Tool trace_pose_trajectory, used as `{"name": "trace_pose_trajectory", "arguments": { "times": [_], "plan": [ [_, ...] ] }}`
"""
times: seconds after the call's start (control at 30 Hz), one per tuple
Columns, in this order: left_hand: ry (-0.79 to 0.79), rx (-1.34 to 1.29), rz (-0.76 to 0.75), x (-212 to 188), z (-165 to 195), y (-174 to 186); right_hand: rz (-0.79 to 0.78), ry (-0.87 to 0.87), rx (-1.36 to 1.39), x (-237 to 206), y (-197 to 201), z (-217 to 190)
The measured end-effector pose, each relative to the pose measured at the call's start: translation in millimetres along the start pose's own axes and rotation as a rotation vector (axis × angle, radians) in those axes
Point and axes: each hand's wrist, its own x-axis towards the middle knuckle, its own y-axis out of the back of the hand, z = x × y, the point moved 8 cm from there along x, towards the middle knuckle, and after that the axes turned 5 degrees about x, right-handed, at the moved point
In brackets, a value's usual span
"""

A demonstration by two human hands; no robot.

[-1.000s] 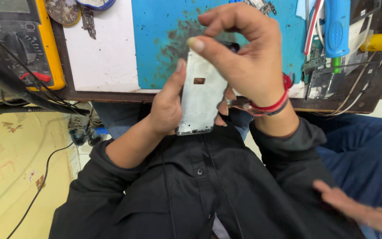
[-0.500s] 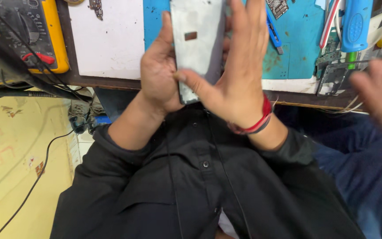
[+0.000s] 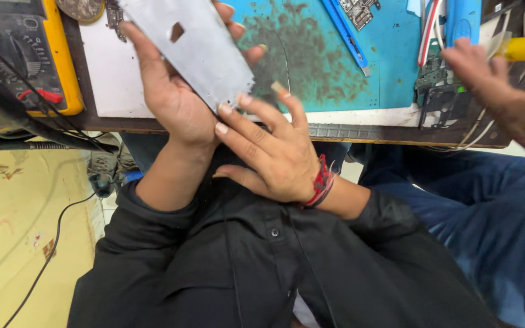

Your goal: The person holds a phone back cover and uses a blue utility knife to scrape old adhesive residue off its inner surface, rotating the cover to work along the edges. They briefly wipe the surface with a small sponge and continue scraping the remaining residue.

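At upper centre of the frame we now grip the grey metal plate (image 3: 192, 51) in our left hand (image 3: 174, 100) alone, tilted over the blue mat (image 3: 329, 67), our right hand (image 3: 274, 152) having slid off its face, fingers spread, fingertips only brushing its lower corner.

Grey metal plate (image 3: 199, 48), small square hole, tilted

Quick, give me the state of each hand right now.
Left hand: closed around the grey metal plate, holding it up.
Right hand: open, fingertips at the plate's lower edge, gripping nothing.
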Motion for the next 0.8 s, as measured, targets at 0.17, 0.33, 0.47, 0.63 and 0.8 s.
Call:
{"name": "trace_pose_trajectory", "arguments": {
  "times": [0.17,0.33,0.47,0.63,0.8],
  "plan": [
    [-0.139,0.079,0.041,-8.9,4.1,-0.2,0.114,-0.033,0.126,-2.4,11.9,-5.3],
    [-0.196,0.106,0.010,-16.0,-4.8,-3.0,0.212,-0.249,0.281,-4.0,17.0,12.0],
    [-0.229,0.183,0.013,-19.7,-10.0,-4.1,0.191,-0.324,0.396,-7.2,11.7,22.4],
    [-0.288,0.289,-0.012,-21.0,-13.8,-15.1,0.206,-0.660,0.953,-28.0,-14.6,49.9],
    [-0.332,0.384,-0.052,-17.4,-20.1,-28.3,0.223,-0.668,1.482,-35.0,-27.0,61.6]
  ]
}}
